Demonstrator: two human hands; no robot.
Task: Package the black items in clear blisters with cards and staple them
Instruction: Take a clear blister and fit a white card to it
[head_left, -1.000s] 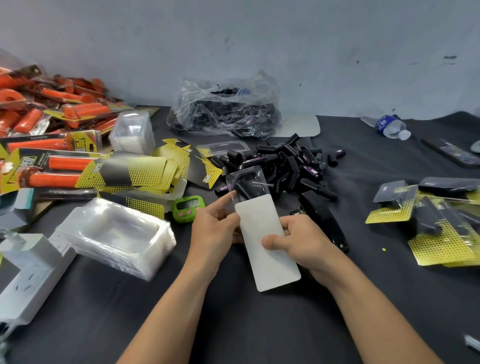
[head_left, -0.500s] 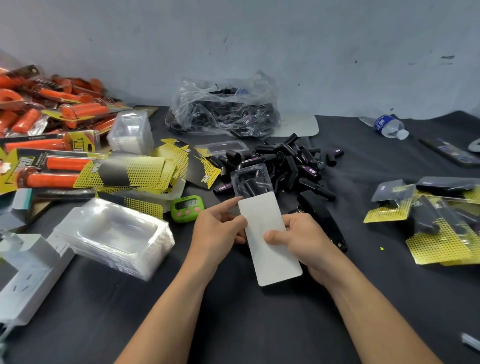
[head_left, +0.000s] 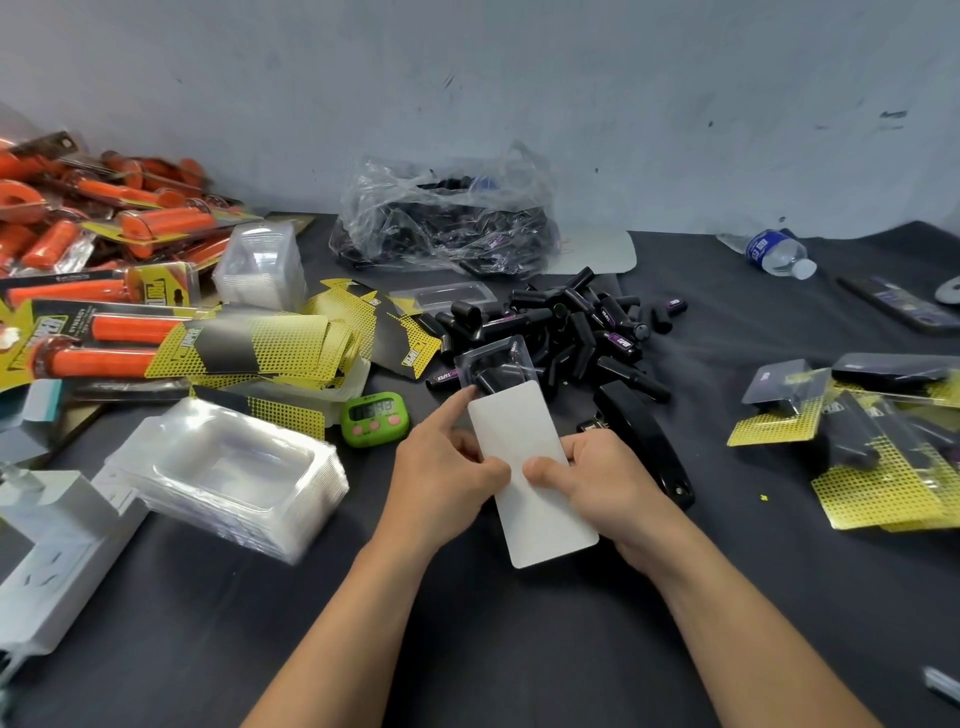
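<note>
Where your forearms come in, bare black cloth (head_left: 467, 649) spreads wide on either side of them; that is your room to move.

Left flank: stack of empty clear trays (head_left: 228, 467), white power strip (head_left: 47, 545) at the frame's edge, packed orange grips (head_left: 104, 218) heaped behind.
Right flank: finished yellow-backed packs (head_left: 883, 441), well apart from your hands.
Far edge: cloth meets a scuffed grey wall (head_left: 467, 78); a crumpled plastic bag (head_left: 447, 223) of dark parts and a lying water bottle (head_left: 774, 252) sit along it.
Centre: pile of loose black items (head_left: 571, 322), purple-labelled; yellow printed cards (head_left: 291, 343) fanned to its left; green timer (head_left: 374, 418) near your left hand; black stapler (head_left: 644, 436) just beside your right hand.

Work piece: white card (head_left: 524, 467), plain side up, long, with rounded corners, tilted with its far end towards the pile. Clear blister (head_left: 493, 364) juts beyond that far end, with black items inside.

Left hand (head_left: 441, 478): thumb pinches the card's left edge, forefinger stretched to the card's far corner by the blister.
Right hand (head_left: 602, 478): thumb on the card's face, fingers curled beneath, gripping it.
</note>
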